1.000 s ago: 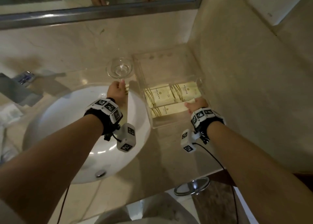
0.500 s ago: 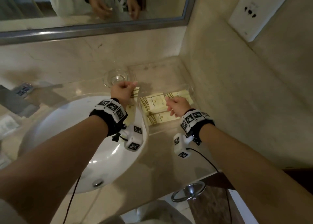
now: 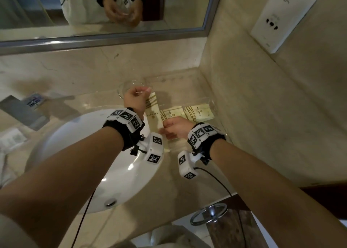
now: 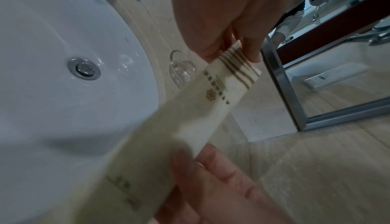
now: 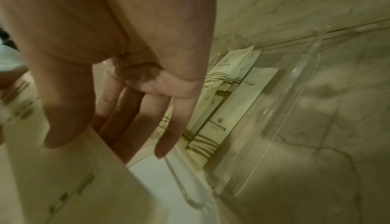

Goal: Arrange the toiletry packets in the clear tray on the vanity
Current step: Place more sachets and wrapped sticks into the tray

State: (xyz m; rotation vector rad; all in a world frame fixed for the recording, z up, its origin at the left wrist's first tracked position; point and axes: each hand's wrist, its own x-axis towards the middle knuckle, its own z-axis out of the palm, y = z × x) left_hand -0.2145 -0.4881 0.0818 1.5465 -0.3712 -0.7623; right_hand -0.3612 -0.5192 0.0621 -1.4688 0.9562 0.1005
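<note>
A long cream packet with brown stripes [image 3: 153, 113] is held above the counter between the sink and the clear tray [image 3: 211, 102]. My left hand [image 3: 144, 91] pinches its far, striped end [image 4: 236, 67]. My right hand [image 3: 165, 129] grips its near end between thumb and fingers [image 5: 69, 124]. Several like packets [image 3: 197, 113] lie flat in the tray's near part, side by side and overlapping [image 5: 227, 114]. The tray stands against the right wall, its far part bare.
A small clear glass dish [image 3: 131, 87] sits just behind my left hand. The white sink basin [image 3: 90, 153] lies to the left, with a chrome faucet [image 3: 24, 108] beyond. Mirror [image 3: 112, 13] behind, socket panel [image 3: 281, 18] on the right wall, towel ring [image 3: 208, 214] below the counter edge.
My left hand has lifted a packet from beside the sink. My right hand left the packets in the tray and took hold of its near end. The head view tilted up.
</note>
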